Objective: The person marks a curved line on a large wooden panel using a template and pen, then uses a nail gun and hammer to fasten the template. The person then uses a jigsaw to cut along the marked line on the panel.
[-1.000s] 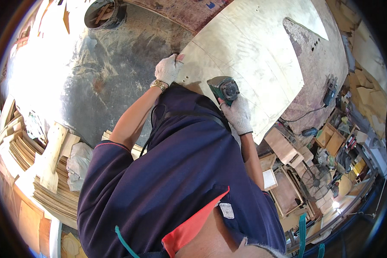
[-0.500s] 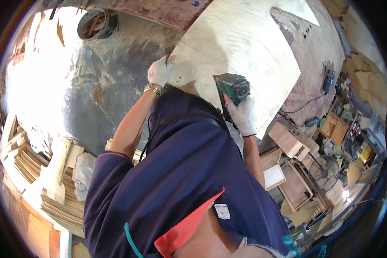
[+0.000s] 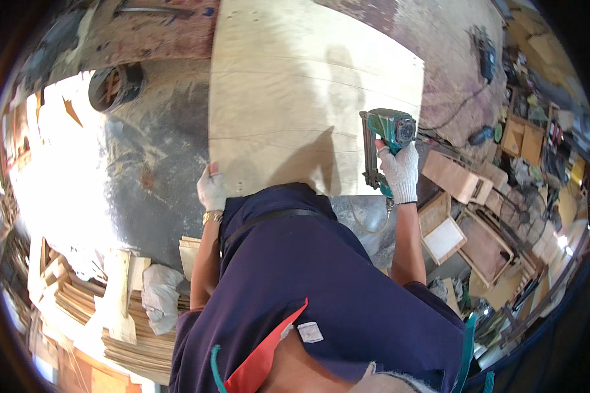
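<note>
A pale plywood panel [image 3: 275,98] with pencil-like lines and small marks lies across a workbench in front of me, its near edge at my waist. My left hand [image 3: 211,188], in a white glove with a watch at the wrist, is closed on the panel's near left corner. In my right hand [image 3: 401,171], also gloved, is a green and black nail gun [image 3: 388,128], held upright over the near right part of the panel. A thin air hose [image 3: 372,230] hangs from its handle. Shadows fall on the panel left of the nail gun.
At the far left stands a dark bucket [image 3: 115,88] with wood scraps. Stacked wooden strips [image 3: 137,350] and a grey bag [image 3: 160,298] lie at lower left. Wooden boxes [image 3: 457,177] and clutter fill the right side. Another power tool [image 3: 485,56] rests at the far right.
The plywood panel has turned counter-clockwise, so its left edge now runs nearly straight away from me. My left hand has come nearer my body with the corner; the nail gun is farther right.
</note>
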A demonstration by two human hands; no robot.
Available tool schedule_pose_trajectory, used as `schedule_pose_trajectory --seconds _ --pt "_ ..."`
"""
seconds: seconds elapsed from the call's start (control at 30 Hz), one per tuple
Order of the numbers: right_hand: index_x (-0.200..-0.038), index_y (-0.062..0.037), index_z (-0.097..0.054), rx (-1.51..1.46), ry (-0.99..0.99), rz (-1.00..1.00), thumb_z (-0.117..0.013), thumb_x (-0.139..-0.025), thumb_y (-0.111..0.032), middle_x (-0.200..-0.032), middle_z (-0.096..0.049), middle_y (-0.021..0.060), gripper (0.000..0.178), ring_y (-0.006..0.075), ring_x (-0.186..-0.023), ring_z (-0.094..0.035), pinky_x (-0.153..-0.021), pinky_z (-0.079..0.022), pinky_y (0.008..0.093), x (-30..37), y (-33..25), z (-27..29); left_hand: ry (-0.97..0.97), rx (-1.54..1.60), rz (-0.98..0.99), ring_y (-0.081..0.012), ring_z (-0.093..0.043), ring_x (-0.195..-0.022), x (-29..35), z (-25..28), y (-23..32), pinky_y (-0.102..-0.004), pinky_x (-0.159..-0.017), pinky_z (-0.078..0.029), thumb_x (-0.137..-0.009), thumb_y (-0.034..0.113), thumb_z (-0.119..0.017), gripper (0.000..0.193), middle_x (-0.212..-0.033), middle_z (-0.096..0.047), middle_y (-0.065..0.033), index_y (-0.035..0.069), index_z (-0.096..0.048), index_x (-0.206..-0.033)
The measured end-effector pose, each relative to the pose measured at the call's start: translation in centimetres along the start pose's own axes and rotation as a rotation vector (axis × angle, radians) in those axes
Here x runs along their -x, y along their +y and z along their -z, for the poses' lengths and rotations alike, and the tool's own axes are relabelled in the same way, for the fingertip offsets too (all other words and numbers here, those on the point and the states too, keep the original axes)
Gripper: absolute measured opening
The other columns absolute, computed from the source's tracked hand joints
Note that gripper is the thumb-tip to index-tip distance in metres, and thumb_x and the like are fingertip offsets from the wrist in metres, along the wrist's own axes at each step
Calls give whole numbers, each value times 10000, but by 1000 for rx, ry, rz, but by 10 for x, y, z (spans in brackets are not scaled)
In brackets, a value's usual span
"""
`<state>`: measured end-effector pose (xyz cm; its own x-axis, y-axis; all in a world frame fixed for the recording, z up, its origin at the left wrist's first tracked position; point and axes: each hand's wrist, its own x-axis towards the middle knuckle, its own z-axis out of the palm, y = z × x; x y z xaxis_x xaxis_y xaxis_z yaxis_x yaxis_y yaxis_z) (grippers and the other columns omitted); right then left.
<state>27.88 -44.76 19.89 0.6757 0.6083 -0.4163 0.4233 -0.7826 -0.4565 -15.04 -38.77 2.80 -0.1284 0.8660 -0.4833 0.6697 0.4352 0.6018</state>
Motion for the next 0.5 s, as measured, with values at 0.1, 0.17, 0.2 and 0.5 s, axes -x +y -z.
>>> schedule_pose_trajectory --seconds 0.1,0.17,0.2,0.5 --pt "-1083 0 -682 -51 5 -135 -760 -901 -226 -819 -739 122 300 234 -632 -700 -606 -552 382 1 14 12 -23 -59 -6 -328 -741 -926 -8 2 -12 -409 -826 -541 -1057 553 -521 621 -982 -756 -246 -14 -719 -1216" --pt "-1067 -4 -680 -104 6 -209 -763 -904 -235 -792 -721 104 295 190 -572 -674 -550 -534 354 1 24 18 -35 -75 -33 -337 -739 -927 -13 -4 -19 -420 -819 -540 -1068 565 -485 641 -979 -758 -237 -17 -717 -1200" --pt "-1056 -5 -681 -141 16 -222 -764 -905 -237 -784 -714 98 289 172 -553 -665 -526 -523 341 -1 32 18 -29 -33 -58 -366 -738 -914 -15 -10 -25 -434 -807 -540 -1069 568 -472 639 -963 -753 -245 -11 -719 -1182" --pt "-989 10 -719 -243 97 -288 -749 -921 -235 -745 -710 68 255 138 -497 -628 -480 -494 317 -7 65 11 -78 -5 -113 -396 -737 -926 -30 -18 -62 -431 -811 -542 -1069 568 -473 632 -980 -752 -255 -3 -722 -1176"
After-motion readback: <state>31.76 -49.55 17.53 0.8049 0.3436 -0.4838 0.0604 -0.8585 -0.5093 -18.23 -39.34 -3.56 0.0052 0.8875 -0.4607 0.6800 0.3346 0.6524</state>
